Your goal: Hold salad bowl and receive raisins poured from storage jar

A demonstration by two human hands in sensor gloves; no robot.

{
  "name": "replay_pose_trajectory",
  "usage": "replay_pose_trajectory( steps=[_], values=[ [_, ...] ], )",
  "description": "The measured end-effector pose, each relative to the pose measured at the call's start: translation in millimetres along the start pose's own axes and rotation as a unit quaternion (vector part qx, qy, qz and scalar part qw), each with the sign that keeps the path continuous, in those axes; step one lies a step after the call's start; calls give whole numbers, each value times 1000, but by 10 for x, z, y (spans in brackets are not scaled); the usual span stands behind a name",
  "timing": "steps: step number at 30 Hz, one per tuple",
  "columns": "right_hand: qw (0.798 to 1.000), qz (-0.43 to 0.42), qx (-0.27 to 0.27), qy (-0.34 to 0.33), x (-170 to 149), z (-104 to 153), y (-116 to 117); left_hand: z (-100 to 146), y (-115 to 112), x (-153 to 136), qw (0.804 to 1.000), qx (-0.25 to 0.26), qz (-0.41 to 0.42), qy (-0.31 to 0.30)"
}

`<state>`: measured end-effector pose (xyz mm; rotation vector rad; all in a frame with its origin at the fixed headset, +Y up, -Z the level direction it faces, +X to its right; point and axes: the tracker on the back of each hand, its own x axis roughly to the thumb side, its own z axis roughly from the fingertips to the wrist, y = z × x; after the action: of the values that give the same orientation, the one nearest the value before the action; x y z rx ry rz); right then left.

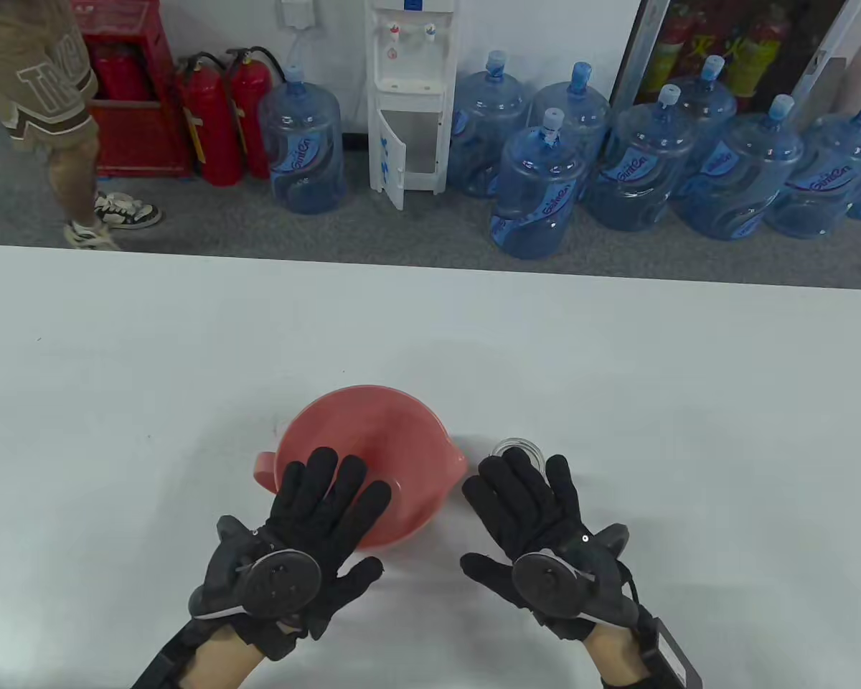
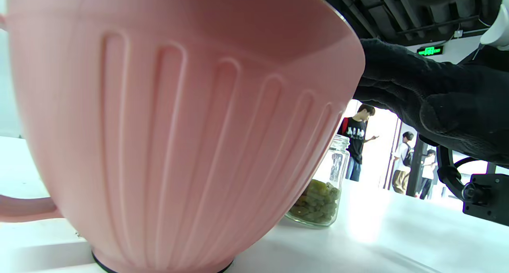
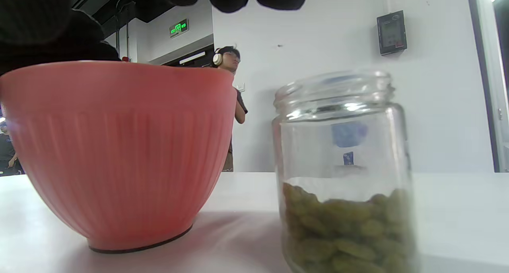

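Roughly centre-bottom of the table view: one pink bowl (image 1: 380, 445) with a handle on its left, standing upright on the white table (image 1: 617, 373). Left hand (image 1: 308, 535) hovers over the bowl's near rim, fingers spread flat, gripping nothing. Just right of the bowl, apart from it: one lidless glass jar (image 1: 520, 452), upright, raisins (image 3: 342, 229) filling its lower part. Right hand (image 1: 545, 531) sits over the jar's near side, fingers extended, open; contact with the jar cannot be told. Upper frame, on the floor: two red extinguishers (image 1: 222, 118), one white water dispenser (image 1: 410, 93), about nine blue water jugs (image 1: 538, 190) labelled "GiniCen". Shorts at upper left read "TR…".
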<state>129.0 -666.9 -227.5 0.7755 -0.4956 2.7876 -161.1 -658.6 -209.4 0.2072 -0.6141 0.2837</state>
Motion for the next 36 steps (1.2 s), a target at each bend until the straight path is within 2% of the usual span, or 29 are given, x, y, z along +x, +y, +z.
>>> replay_pose_trajectory(
  steps=[36],
  values=[
    [1000, -6, 2, -3, 6, 8, 1, 17, -12, 6, 1000, 3, -9, -6]
  ],
)
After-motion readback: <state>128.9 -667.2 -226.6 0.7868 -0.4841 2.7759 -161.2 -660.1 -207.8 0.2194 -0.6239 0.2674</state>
